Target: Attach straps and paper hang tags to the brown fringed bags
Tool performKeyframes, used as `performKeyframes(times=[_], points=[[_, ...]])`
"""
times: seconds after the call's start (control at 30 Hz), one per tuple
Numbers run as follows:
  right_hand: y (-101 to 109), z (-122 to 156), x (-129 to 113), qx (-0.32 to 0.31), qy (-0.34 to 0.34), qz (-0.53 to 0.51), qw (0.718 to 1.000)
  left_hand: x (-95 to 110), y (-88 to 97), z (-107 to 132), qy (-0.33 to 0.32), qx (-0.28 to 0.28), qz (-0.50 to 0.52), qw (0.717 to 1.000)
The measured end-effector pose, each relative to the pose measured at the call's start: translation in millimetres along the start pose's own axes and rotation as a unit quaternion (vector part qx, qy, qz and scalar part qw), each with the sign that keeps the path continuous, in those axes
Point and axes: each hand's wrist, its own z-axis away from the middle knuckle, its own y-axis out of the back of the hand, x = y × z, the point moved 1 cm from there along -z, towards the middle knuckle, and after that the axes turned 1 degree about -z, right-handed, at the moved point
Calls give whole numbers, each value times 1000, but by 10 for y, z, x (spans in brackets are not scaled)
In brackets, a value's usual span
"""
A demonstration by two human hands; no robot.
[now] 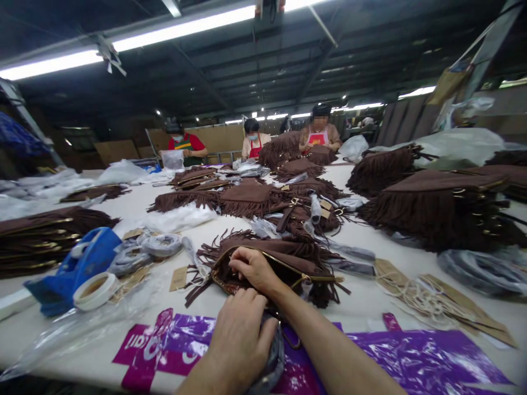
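A dark brown fringed bag (pixel 284 249) lies before me with its zipped mouth gaping and its lining partly showing. My left hand (pixel 241 332) has its fingers curled over the near edge of the bag. Crossing above it, my right hand (pixel 256 269) reaches into the mouth with fingers bent together; whatever they pinch, if anything, is hidden. Under my left hand is a plastic-wrapped coiled strap (pixel 274 362), partly covered. A brown paper tag (pixel 178 278) lies at the bag's left side, and the zip pull (pixel 305 278) sits toward the right end.
On the left stand a blue tape dispenser (pixel 78 269), a tape roll (pixel 95 291) and stacked bags (pixel 45 236). Tags with white strings (pixel 436 299) and bag piles (pixel 444 203) lie right. Purple plastic (pixel 424 356) covers the near edge. Several people work across the table.
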Motion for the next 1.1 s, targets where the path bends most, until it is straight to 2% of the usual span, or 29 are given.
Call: performKeyframes(times=[0.17, 0.37, 0.47, 0.6, 0.77, 0.93, 1.0, 1.1], points=[[25, 12, 33, -7, -23, -32, 999, -39, -2, -186, -32, -46, -42, 998], [37, 51, -35, -31, -13, -54, 998, -266, -122, -160, 1, -47, 20, 999], [35, 61, -51, -40, -8, -62, 997, -445, -105, -73, 39, -14, 128, 991], [35, 63, -50, -51, -9, -68, 996, -763, -9, -3, 74, 82, 291, 950], [37, 75, -50, -76, -3, -66, 995, -1117, 83, -113, 86, 144, 351, 921], [23, 88, -52, -98, -11, -75, 992, -1200, 168, -233, 50, 99, 436, 893], [18, 87, -53, -100, -13, -82, 992, -1211, 160, -258, 51, 85, 486, 868], [18, 86, -55, -97, -11, -89, 991, -1251, 100, -298, 64, 49, 578, 812]])
